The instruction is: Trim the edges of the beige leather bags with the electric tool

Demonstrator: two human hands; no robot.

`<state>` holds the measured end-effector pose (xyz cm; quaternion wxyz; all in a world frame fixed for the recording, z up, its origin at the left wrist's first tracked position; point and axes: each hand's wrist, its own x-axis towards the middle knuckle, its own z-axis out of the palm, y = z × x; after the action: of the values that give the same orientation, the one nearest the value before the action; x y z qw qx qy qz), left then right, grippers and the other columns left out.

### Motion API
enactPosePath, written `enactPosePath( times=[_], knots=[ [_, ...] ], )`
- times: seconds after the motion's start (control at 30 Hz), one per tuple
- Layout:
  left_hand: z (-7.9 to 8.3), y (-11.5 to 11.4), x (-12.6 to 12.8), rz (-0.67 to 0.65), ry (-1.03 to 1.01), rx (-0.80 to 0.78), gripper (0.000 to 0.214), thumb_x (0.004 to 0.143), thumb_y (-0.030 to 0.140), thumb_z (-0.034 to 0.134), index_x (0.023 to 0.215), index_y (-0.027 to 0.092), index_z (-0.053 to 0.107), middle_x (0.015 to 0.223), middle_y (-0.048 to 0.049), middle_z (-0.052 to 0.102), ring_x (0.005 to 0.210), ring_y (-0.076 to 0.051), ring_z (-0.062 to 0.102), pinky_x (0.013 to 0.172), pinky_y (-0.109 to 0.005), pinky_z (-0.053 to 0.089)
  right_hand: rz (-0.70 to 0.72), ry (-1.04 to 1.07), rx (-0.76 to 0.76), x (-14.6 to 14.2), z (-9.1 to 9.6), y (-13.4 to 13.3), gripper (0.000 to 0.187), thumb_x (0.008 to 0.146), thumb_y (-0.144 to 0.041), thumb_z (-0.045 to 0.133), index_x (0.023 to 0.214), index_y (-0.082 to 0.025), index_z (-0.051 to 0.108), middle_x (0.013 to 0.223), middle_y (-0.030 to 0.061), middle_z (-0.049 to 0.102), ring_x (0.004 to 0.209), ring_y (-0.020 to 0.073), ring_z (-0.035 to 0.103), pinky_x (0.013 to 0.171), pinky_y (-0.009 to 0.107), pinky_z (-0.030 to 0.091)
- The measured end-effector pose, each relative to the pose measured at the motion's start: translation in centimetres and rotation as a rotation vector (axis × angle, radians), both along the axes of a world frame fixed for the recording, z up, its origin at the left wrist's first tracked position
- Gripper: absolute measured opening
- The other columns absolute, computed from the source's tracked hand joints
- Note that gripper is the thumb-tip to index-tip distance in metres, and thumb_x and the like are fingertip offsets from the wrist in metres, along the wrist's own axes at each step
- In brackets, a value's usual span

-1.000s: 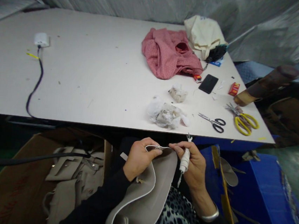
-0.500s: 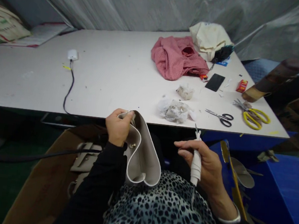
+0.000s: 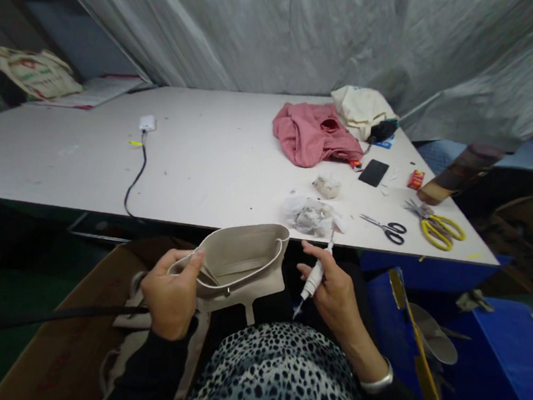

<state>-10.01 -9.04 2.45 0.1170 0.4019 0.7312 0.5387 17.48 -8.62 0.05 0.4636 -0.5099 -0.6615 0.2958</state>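
My left hand [image 3: 171,298] pinches the left end of a beige handbag [image 3: 241,243], thumb over the rim. The bag's mouth faces up, showing its inside; a small metal fitting sits on the near wall, and a flap with a narrow strap hangs below. Over the table's front edge, my right hand [image 3: 339,304] is closed round a slim tool wrapped in white [image 3: 314,280], with thin tips at both ends. Its index finger points toward the bag without touching it. Just beyond the tool lies crumpled clear plastic [image 3: 312,217].
On the white table [image 3: 214,157] are black-handled scissors [image 3: 389,229], yellow-handled scissors [image 3: 438,229], a phone [image 3: 373,172], pink cloth [image 3: 308,132] and a corded white device [image 3: 147,123]. A cardboard box [image 3: 66,319] with beige bags stands left, a blue bin [image 3: 492,347] right.
The bag has turned and its folded mouth has spread into a wide oval. My left hand has moved down and left. My right hand and the tool have shifted left, and the tool leans more.
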Motion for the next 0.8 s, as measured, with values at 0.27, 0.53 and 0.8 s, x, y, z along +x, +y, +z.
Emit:
enactPosePath(
  times=[0.27,0.53,0.8],
  knots=[
    [0.0,-3.4,0.0,-0.07,0.089,-0.074,0.02,0.084,0.039,0.075,0.078,0.02,0.072,0.071,0.0007,0.069,0.066,-0.018,0.064,0.059,-0.025,0.048,0.079,-0.433,0.013,-2.3,1.0,3.7,0.021,0.099,-0.045,0.065,0.111,-0.028,0.065,0.085,0.0014,0.076,0.074,0.0217,0.073,0.064,0.027,0.045],
    [-0.2,-4.3,-0.9,-0.223,0.102,-0.182,0.013,0.084,0.033,0.074,0.083,0.021,0.073,0.078,-0.0002,0.071,0.074,-0.018,0.065,0.071,-0.026,0.048,-0.062,-0.653,0.028,-4.0,-0.3,2.9,0.02,0.093,-0.039,0.071,0.1,-0.025,0.058,0.074,0.0004,0.066,0.064,0.0222,0.063,0.055,0.028,0.029],
    [-1.1,-4.4,-1.0,-0.25,0.045,-0.2,0.012,0.08,0.03,0.075,0.084,0.02,0.07,0.08,-0.0018,0.069,0.078,-0.02,0.065,0.074,-0.028,0.05,-0.048,-0.517,0.145,-3.9,-1.2,2.2,0.016,0.096,-0.028,0.056,0.11,-0.023,0.053,0.099,0.008,0.062,0.074,0.0232,0.062,0.058,0.03,0.04]
  ],
)
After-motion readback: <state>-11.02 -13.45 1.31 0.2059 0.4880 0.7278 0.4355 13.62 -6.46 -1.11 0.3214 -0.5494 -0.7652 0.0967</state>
